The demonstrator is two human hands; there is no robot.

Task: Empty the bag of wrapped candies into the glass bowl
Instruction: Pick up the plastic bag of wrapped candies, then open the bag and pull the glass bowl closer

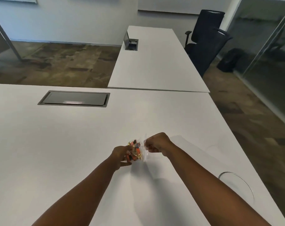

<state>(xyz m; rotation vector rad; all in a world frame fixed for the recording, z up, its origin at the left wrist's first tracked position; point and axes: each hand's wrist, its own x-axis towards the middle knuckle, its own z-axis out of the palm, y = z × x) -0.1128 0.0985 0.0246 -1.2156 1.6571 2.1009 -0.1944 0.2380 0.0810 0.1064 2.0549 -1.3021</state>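
A small clear plastic bag of wrapped candies (pixel 135 150), orange, black and gold, is held just above the white table (pixel 73 144). My left hand (pixel 120 155) grips the candy-filled end from the left. My right hand (pixel 156 143) is closed on the bag's clear empty end at the right. The glass bowl (pixel 242 181) stands on the table to the right of my right forearm; only its thin transparent rim shows, and my arm hides part of it.
A grey cable hatch (pixel 75 98) is set into the table at the far left. A second white table (pixel 154 62) joins at the back. Two black office chairs (pixel 205 39) stand behind it, with a glass wall (pixel 268 54) at the right.
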